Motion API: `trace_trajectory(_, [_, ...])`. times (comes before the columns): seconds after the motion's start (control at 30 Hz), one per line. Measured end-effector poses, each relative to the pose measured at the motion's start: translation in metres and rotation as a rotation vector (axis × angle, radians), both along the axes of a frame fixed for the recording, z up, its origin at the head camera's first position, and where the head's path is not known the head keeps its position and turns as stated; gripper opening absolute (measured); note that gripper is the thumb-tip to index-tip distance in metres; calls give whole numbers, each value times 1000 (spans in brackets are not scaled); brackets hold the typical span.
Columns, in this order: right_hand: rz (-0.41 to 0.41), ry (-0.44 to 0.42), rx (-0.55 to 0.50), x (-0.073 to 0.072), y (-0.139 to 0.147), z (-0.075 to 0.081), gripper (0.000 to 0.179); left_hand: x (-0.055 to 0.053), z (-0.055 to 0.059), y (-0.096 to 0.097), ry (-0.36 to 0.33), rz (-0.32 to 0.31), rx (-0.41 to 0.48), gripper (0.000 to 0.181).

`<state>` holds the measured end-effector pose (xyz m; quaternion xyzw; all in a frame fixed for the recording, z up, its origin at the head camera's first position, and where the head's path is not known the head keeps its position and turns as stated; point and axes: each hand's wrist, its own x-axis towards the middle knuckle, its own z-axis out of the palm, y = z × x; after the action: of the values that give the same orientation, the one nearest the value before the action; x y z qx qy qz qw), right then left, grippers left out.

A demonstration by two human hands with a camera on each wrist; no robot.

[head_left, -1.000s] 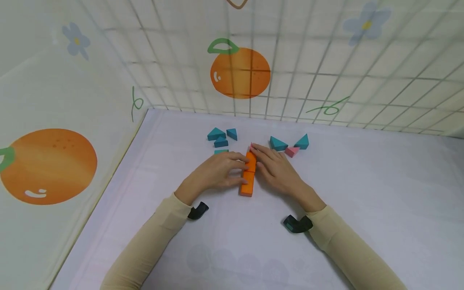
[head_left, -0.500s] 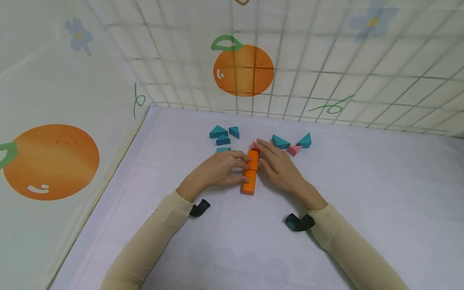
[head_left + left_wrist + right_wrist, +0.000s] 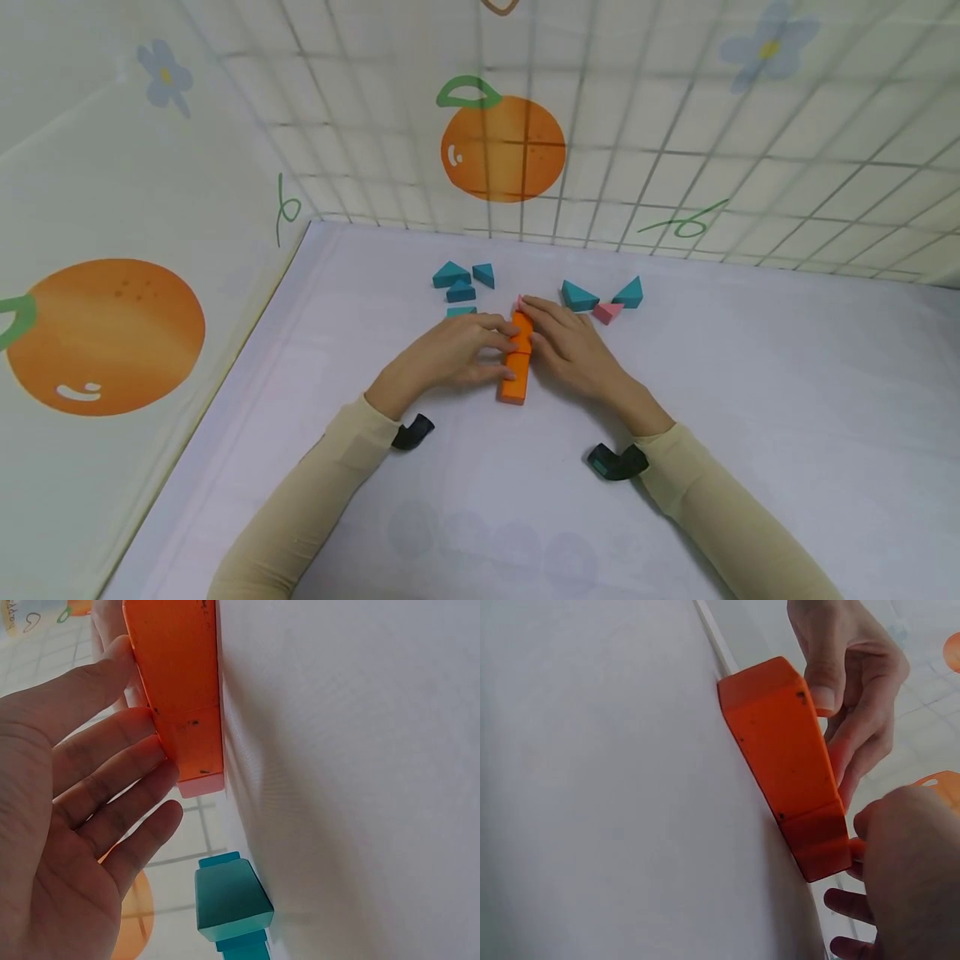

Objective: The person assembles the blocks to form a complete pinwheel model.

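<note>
Two orange blocks lie end to end on the white table, forming one bar; the near orange block touches the far orange block. At the far end sits a pink triangular block, partly covered by fingers. My left hand rests its fingertips along the bar's left side and top, fingers spread and fairly straight, as the left wrist view also shows. My right hand lies on the right side, its forefinger against the pink block and thumb by the far orange block.
Several teal triangular blocks lie behind the left hand. Beyond the right hand are two more teal blocks with a pink block between them. A printed curtain hangs along the table's back edge.
The right forefinger has shifted slightly left and nearer, covering more of the pink block at the bar's far end. The left hand keeps its place on the orange blocks.
</note>
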<state>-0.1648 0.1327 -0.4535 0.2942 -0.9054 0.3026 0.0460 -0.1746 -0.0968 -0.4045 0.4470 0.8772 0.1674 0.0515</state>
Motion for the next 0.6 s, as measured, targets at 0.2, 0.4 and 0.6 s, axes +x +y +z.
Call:
trace_trajectory(0.2, [7, 14, 16, 1, -1, 1, 48, 1, 0, 0, -2, 3, 16, 38])
trace_trajectory(0.4, [-2, 28, 30, 1, 0, -1, 47, 1, 0, 0, -4, 2, 22, 37])
trace_trajectory(0.6, [-2, 42, 31, 1, 0, -2, 48, 1, 0, 1, 1, 10, 9, 36])
